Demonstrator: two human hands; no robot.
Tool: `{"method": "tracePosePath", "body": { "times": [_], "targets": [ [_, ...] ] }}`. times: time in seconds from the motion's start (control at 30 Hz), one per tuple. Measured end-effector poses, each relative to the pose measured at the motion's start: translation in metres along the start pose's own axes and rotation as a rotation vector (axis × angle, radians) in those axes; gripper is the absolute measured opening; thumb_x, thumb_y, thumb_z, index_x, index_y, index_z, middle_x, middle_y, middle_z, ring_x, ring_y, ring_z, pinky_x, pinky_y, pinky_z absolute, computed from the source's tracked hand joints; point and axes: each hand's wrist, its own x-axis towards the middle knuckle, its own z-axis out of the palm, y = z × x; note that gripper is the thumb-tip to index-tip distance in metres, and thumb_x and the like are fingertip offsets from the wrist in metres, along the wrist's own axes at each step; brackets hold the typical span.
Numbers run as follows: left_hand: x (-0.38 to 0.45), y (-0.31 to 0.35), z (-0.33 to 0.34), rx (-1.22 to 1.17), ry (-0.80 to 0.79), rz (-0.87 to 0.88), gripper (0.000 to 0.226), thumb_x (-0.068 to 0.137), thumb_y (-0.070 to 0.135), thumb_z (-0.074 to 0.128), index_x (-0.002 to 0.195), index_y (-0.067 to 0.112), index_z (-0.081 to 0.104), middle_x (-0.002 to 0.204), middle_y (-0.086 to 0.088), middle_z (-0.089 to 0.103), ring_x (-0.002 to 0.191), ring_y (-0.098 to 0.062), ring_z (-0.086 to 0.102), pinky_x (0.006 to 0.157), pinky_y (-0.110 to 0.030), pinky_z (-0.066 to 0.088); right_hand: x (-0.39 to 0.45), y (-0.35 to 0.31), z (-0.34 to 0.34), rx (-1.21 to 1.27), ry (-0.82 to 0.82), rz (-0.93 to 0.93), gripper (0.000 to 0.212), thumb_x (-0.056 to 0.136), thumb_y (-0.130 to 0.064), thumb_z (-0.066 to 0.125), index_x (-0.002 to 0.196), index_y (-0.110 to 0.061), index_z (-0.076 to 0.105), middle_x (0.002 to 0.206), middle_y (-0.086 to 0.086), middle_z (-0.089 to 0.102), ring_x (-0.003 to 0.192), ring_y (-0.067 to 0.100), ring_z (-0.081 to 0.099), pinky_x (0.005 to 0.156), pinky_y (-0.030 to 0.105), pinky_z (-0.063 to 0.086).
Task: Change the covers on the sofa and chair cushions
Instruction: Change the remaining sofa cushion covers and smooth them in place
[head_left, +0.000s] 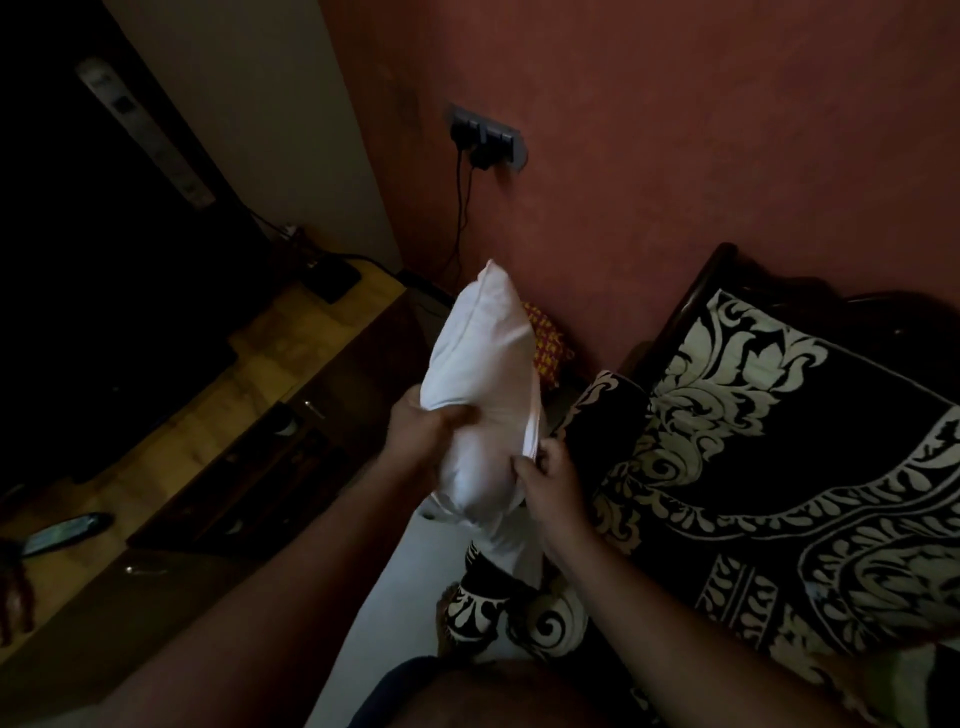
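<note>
Both hands, the left hand (423, 427) and right hand (545, 480), grip a bare white cushion (480, 374) held upright beside the sofa (810, 447), its patterned cover (511, 605) (apparently just stripped) hanging below; re-covering seemingly remains.

Smooth matt white cloth cushion (480, 384), patterned woven sofa fabric (779, 441), glossy wooden cabinet top (171, 441).
</note>
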Motion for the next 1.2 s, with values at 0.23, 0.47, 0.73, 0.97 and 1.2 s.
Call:
{"method": "tracePosePath", "body": {
  "times": [0.23,0.47,0.73,0.97,1.2],
  "targets": [
    [0.005,-0.004,0.0,-0.056,0.151,0.218,0.043,0.072,0.0,0.079,0.104,0.026,0.065,0.101,-0.001,0.074,0.091,-0.019,0.072,0.078,-0.039,0.061,-0.013,0.003,0.012,-0.264,-0.098,0.033,0.026,0.086,-0.04,0.052,0.077,-0.017,0.058,0.069,0.006,0.062,0.068,0.028,0.062,0.067,0.049,0.055],
    [0.016,-0.018,0.0,0.14,0.31,0.556,0.02,0.089,0.01,0.07,0.084,0.023,0.056,0.078,0.003,0.067,0.078,-0.015,0.069,0.071,-0.051,0.056,-0.04,-0.047,0.033,0.21,-0.164,0.035,0.027,0.097,-0.005,0.054,0.07,-0.008,0.054,0.06,0.003,0.059,0.056,0.011,0.061,0.052,0.021,0.049],
    [0.011,-0.03,-0.011,0.229,-0.116,0.418,0.045,0.077,0.037,0.081,0.116,0.047,0.06,0.114,0.017,0.071,0.11,-0.002,0.067,0.087,-0.022,0.054,0.003,-0.032,0.003,-0.246,-0.069,-0.016,0.048,0.099,-0.053,0.05,0.072,-0.014,0.061,0.07,0.007,0.068,0.065,0.016,0.064,0.062,0.028,0.046],
    [-0.004,-0.042,-0.014,0.085,-0.241,0.198,0.05,0.082,0.024,0.085,0.127,0.031,0.063,0.122,0.007,0.072,0.115,-0.015,0.068,0.096,-0.041,0.054,0.044,-0.046,-0.018,-0.098,0.148,-0.083,0.02,0.097,-0.029,0.06,0.085,-0.012,0.058,0.071,-0.008,0.057,0.069,0.013,0.055,0.065,0.03,0.04],
    [0.002,-0.045,-0.041,0.585,-0.253,0.16,0.086,0.067,0.073,0.079,0.138,0.031,0.054,0.131,0.007,0.051,0.129,-0.015,0.047,0.114,-0.046,0.04,0.042,-0.043,-0.017,0.099,0.055,0.041,0.021,0.096,-0.023,0.059,0.081,-0.009,0.053,0.076,0.002,0.054,0.078,0.017,0.052,0.07,0.034,0.041]
  ]
}}
